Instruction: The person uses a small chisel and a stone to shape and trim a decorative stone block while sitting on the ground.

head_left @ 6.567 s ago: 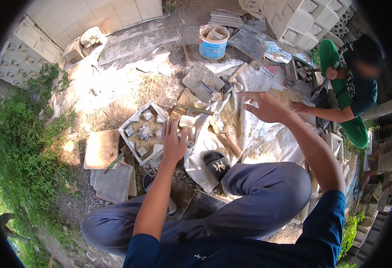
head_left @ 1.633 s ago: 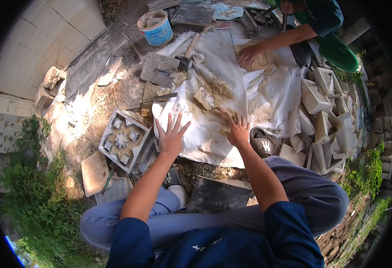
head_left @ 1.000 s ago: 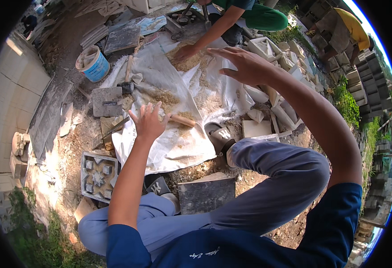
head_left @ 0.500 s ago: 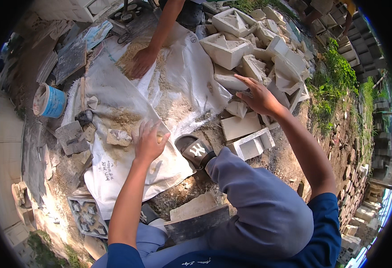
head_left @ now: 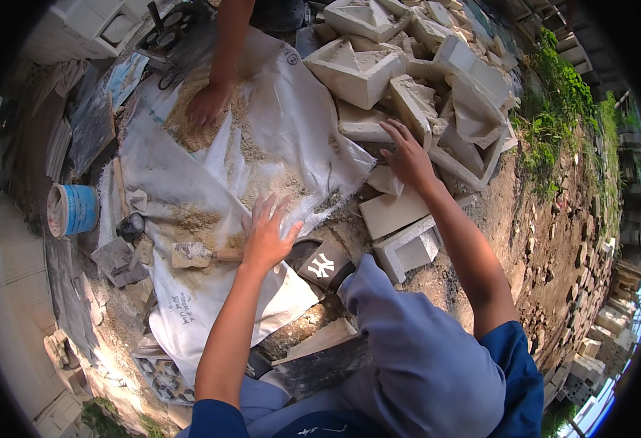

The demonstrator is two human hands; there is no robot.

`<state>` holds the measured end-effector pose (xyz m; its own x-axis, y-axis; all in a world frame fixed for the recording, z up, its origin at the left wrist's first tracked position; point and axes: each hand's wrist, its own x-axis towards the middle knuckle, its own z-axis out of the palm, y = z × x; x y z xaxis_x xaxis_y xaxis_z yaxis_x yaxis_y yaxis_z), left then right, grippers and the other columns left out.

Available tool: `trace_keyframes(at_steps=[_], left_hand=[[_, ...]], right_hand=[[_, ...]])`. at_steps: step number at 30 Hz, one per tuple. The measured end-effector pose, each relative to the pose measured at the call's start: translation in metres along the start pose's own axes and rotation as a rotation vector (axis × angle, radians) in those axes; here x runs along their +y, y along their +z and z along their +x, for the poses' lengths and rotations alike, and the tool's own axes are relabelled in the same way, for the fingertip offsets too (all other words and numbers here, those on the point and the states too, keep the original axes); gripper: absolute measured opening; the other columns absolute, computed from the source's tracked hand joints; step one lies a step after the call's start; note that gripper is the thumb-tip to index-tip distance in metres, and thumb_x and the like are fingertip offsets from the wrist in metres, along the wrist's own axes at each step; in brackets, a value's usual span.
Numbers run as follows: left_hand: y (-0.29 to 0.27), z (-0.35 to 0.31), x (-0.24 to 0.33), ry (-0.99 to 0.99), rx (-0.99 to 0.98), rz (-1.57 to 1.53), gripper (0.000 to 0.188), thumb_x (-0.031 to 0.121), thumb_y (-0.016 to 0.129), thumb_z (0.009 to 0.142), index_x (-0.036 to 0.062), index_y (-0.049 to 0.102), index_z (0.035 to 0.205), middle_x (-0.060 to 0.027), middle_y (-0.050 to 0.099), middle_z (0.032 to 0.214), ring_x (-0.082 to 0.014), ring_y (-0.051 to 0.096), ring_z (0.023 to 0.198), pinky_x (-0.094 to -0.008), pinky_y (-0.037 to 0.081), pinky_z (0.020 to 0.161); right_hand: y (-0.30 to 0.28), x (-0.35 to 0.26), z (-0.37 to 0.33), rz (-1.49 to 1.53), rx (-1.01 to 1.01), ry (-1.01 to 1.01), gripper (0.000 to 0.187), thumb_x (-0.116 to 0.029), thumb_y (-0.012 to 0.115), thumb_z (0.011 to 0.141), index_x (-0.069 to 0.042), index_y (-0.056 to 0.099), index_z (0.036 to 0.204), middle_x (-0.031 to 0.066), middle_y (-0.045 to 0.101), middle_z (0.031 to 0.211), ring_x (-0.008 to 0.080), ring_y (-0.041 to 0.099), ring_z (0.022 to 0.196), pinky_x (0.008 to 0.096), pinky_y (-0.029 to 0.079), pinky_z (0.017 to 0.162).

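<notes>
Left hand (head_left: 265,237): fingers splayed, gripping nothing, over white sheeting (head_left: 222,306); scraper (head_left: 191,254) left of them. Right hand (head_left: 411,157): fingers parted, holding nothing; pale concrete blocks (head_left: 357,73) beyond the fingertips, contact hard to tell. Best reach: slow, palm flat, clear of broken edges.

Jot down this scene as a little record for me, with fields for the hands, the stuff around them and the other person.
Left hand: open, fingers spread, at a flat-bladed tool; contact unclear
Right hand: open, near pale blocks, holding nothing visible
Ground cover: white sheeting, rumpled
Other tool: hammer, wooden handle, dark head
Container: blue bucket, far left
Other person: bare hand on sand
</notes>
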<state>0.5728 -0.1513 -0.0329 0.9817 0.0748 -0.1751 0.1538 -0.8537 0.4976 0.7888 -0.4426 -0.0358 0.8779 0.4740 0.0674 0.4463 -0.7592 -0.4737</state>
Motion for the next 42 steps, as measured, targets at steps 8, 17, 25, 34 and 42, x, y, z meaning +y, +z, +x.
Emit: trace_keyframes(at_steps=[8,17,25,34,42], left_hand=[[0.011,0.021,0.008,0.045,0.003,0.006,0.06,0.041,0.064,0.09,0.0189,0.048,0.143,-0.0138,0.042,0.148,-0.0374,0.029,0.143,-0.0573,0.02,0.115],[0.016,-0.003,-0.004,0.043,0.066,-0.067,0.057,0.04,0.063,0.092,0.0181,0.048,0.142,-0.0152,0.045,0.144,-0.0394,0.033,0.139,-0.0541,0.024,0.114],[0.021,0.007,-0.001,0.04,0.048,-0.052,0.055,0.039,0.061,0.093,0.0177,0.048,0.142,-0.0161,0.046,0.143,-0.0399,0.034,0.138,-0.0529,0.024,0.114],[0.026,0.03,0.024,0.078,0.057,-0.109,0.055,0.036,0.062,0.093,0.0144,0.049,0.141,-0.0183,0.046,0.143,-0.042,0.035,0.137,-0.0513,0.027,0.114],[0.03,0.029,0.021,0.085,0.089,-0.119,0.051,0.033,0.062,0.094,0.0144,0.05,0.14,-0.0196,0.048,0.141,-0.0412,0.038,0.134,-0.0511,0.029,0.112]], right_hand=[[0.041,0.02,0.039,-0.159,0.0,-0.069,0.046,-0.005,0.062,0.082,-0.006,0.055,0.127,0.0136,0.053,0.122,0.0336,0.053,0.116,0.0419,0.05,0.096],[0.039,0.012,0.04,-0.377,0.018,-0.134,0.015,-0.011,0.062,0.083,-0.002,0.06,0.095,0.0141,0.054,0.106,0.0328,0.055,0.107,0.0433,0.052,0.088],[0.029,-0.014,-0.013,-0.288,0.186,-0.174,0.028,-0.018,0.067,0.086,-0.008,0.063,0.112,0.0081,0.056,0.118,0.027,0.055,0.111,0.0413,0.046,0.094],[0.002,0.018,-0.003,-0.35,0.444,0.166,0.047,-0.011,0.065,0.084,-0.004,0.054,0.13,0.0141,0.06,0.13,0.0292,0.051,0.128,0.0441,0.029,0.117],[0.002,0.015,-0.009,-0.277,0.404,0.194,0.045,-0.008,0.061,0.085,-0.003,0.054,0.13,0.0144,0.061,0.13,0.0259,0.055,0.126,0.045,0.026,0.118]])
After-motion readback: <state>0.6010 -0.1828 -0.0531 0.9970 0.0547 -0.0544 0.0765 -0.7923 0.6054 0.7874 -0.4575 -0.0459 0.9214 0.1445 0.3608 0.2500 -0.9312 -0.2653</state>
